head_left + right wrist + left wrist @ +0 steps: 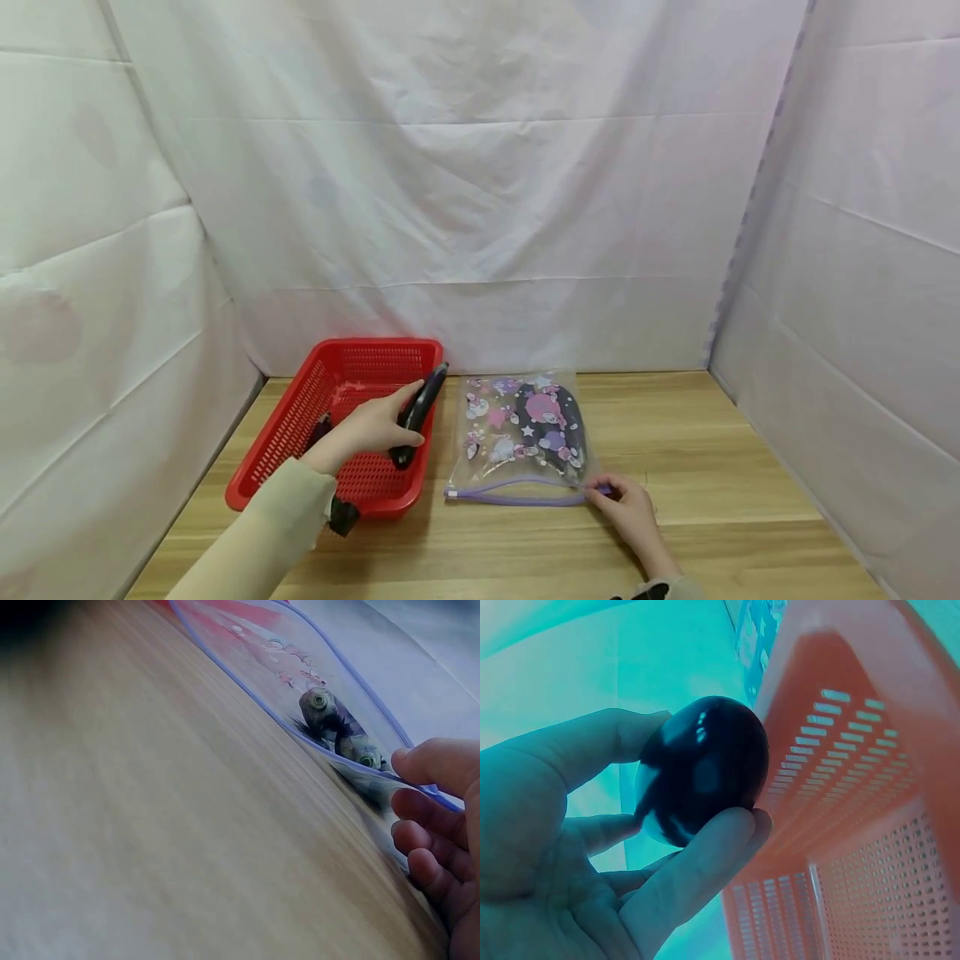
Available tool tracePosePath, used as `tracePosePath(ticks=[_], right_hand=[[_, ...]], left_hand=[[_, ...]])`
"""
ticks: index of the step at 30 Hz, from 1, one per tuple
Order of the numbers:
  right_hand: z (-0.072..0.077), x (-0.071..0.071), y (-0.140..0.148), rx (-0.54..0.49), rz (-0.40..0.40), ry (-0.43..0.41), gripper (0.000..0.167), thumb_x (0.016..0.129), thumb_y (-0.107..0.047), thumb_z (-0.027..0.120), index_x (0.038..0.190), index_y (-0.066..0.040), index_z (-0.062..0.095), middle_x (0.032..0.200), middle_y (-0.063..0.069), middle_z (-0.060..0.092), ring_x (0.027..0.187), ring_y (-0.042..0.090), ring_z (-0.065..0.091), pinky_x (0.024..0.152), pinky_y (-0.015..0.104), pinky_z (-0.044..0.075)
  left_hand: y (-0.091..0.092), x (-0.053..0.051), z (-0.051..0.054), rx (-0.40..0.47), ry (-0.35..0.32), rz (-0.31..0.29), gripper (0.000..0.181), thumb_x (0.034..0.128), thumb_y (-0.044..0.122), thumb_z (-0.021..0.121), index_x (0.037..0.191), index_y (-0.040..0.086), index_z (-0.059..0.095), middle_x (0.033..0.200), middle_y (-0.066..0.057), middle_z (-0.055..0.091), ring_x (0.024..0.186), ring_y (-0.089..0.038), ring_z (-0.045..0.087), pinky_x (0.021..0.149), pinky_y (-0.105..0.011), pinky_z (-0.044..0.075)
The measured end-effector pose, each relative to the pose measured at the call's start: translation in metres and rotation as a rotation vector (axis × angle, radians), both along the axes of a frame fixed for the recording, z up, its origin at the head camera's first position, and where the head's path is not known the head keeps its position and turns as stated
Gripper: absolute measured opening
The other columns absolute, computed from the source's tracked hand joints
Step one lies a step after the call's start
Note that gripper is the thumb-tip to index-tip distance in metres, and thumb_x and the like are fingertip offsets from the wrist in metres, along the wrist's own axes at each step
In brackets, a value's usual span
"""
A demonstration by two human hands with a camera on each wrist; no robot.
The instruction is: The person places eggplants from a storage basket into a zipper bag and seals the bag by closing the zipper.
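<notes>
Our left hand (375,423) grips an eggplant (422,417) between thumb and fingers, over the red basket (375,486) near its right rim. Our right hand (628,510) pinches the zip bag (517,433) by its near right corner, mouth gaping. We'd steady that corner on the bench (487,558); slick skin wants a firm hold.

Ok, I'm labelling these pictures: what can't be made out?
Dark item in the red basket: head view, partly covered by the left arm.
Dark contents of the zip bag: head view, outlines broken up by its print.
Far end of the held eggplant: left wrist view, behind its near end.
Dark shape, top left: right wrist view, blurred.
</notes>
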State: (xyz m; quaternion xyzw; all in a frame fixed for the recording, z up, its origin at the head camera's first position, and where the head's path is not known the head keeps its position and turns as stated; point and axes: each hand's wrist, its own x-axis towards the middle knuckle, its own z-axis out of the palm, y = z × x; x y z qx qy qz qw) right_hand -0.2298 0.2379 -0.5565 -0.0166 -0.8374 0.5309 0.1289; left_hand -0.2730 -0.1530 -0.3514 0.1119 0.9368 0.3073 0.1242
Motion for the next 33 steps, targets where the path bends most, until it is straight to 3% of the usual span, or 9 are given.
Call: tracePosePath(ticks=[10, 15, 23, 27, 33], right_hand=[[0.001, -0.001, 0.001, 0.012, -0.006, -0.017, 0.009, 0.077, -0.01, 0.079, 0.08, -0.012, 0.071, 0.081, -0.004, 0.066, 0.074, 0.008, 0.056, 0.069, 0.023, 0.045], [0.002, -0.001, 0.001, -0.001, 0.006, -0.017, 0.009, 0.078, -0.011, 0.08, 0.081, -0.011, 0.071, 0.082, -0.002, 0.066, 0.074, 0.008, 0.056, 0.069, 0.023, 0.045], [0.001, 0.002, 0.0, -0.006, 0.025, 0.003, 0.009, 0.077, -0.012, 0.08, 0.079, -0.014, 0.071, 0.082, -0.004, 0.066, 0.075, 0.007, 0.056, 0.07, 0.023, 0.045], [0.0, 0.003, 0.001, -0.004, 0.01, 0.029, 0.01, 0.077, -0.01, 0.08, 0.079, -0.013, 0.071, 0.08, -0.003, 0.066, 0.073, 0.006, 0.055, 0.067, 0.023, 0.045], [0.003, 0.001, -0.001, 0.008, 0.008, -0.014, 0.009, 0.077, -0.011, 0.08, 0.08, -0.012, 0.071, 0.081, -0.004, 0.065, 0.073, 0.006, 0.055, 0.068, 0.023, 0.045]], left_hand=[[0.013, 0.007, 0.003, -0.013, 0.028, -0.041, 0.092, 0.0773, 0.027, 0.081, 0.153, 0.023, 0.03, 0.094, -0.007, 0.062, 0.07, -0.017, 0.06, 0.061, -0.033, 0.054], [0.021, 0.009, 0.002, -0.008, 0.028, -0.087, 0.092, 0.0779, 0.025, 0.08, 0.154, 0.023, 0.028, 0.081, -0.005, 0.059, 0.063, -0.016, 0.056, 0.058, -0.033, 0.05], [0.033, 0.014, 0.004, 0.01, 0.06, -0.156, 0.092, 0.077, 0.027, 0.08, 0.154, 0.023, 0.029, 0.092, -0.003, 0.06, 0.072, -0.019, 0.056, 0.061, -0.033, 0.052], [0.041, 0.019, 0.003, 0.03, 0.055, -0.195, 0.092, 0.077, 0.026, 0.08, 0.154, 0.026, 0.029, 0.089, -0.004, 0.059, 0.071, -0.018, 0.057, 0.058, -0.031, 0.053], [0.049, 0.028, 0.003, -0.003, 0.07, -0.249, 0.092, 0.0763, 0.03, 0.079, 0.153, 0.022, 0.03, 0.086, -0.001, 0.06, 0.068, -0.013, 0.057, 0.056, -0.029, 0.05]])
